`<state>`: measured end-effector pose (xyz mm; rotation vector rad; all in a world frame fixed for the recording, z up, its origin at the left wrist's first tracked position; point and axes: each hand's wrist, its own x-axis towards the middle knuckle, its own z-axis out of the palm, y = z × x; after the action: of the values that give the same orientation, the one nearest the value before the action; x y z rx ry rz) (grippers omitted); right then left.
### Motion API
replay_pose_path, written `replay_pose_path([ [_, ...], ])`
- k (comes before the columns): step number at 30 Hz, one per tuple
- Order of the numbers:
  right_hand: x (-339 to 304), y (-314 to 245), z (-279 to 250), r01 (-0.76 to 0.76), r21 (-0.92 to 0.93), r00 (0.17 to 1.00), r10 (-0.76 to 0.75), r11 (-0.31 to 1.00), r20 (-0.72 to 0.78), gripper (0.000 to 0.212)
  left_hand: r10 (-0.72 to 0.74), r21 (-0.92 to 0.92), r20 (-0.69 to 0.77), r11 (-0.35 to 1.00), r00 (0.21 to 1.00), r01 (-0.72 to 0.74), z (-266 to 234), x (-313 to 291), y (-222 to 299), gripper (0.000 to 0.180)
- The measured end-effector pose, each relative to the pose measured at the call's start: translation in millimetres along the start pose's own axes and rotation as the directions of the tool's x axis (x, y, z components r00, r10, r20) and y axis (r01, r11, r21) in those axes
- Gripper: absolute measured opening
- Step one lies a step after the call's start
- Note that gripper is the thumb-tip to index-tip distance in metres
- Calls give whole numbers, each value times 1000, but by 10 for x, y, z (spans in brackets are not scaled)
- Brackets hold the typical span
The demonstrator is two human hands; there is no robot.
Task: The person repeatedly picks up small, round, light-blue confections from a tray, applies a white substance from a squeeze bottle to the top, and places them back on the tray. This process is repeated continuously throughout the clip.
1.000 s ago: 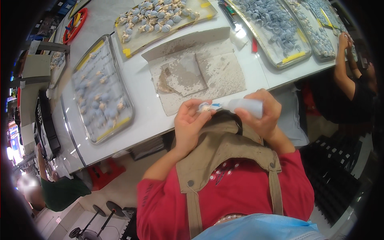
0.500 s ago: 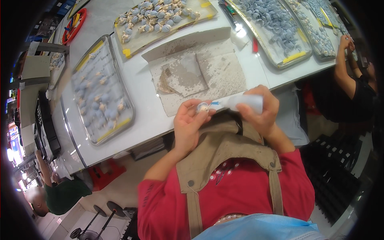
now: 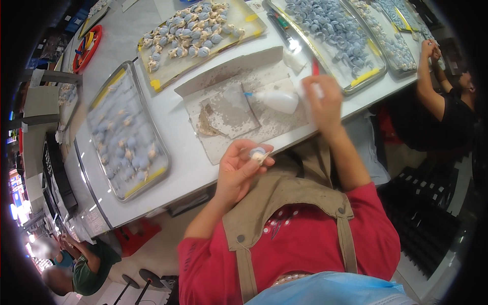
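My left hand (image 3: 238,170) pinches a small cream figurine (image 3: 258,156) with a blue-grey rounded piece on it, just past the front edge of the table. My right hand (image 3: 324,99) is raised over the table's edge, right of a stained cardboard sheet (image 3: 223,147). Motion blurs its fingers; a pale patch shows between them that I cannot make out. On the cardboard lies a white squeeze bottle (image 3: 277,101), its thin blue tip toward the left, apart from my right hand.
A tray of finished-looking figurines (image 3: 122,137) sits at left, and a board of similar ones (image 3: 157,84) lies behind the cardboard. At right, a metal tray (image 3: 376,76) holds many blue-grey shell pieces. Pen-like tools (image 3: 278,23) lie beside it. A co-worker's arm (image 3: 429,91) is at far right.
The squeeze bottle has gone from my right hand onto the cardboard. My right hand has moved up and away from it. My left hand still holds the figurine, slightly lower in view.
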<state>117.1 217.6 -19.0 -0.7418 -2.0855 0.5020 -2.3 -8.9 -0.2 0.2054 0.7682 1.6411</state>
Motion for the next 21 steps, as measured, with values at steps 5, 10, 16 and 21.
replay_pose_path([
  [5, 451, 768, -523, 161, -511, 987, -141, 844, 77, 13, -26, 49, -34, 998, 999, 28, 39, 16, -27, 35],
  [10, 694, 1110, -495, 296, -495, 951, -207, 817, 228, 20, -75, 56, -34, 995, 997, 77, 137, 76, -64, 34],
  [16, 658, 776, -273, 5, -125, 1000, -4, 992, 5, 23, -10, 152, -90, 988, 996, 24, 157, 107, -112, 34],
  [21, 155, -124, -417, -322, 365, 855, 102, 873, 509, 24, 95, 231, -109, 971, 989, -68, 146, 149, -176, 41],
])
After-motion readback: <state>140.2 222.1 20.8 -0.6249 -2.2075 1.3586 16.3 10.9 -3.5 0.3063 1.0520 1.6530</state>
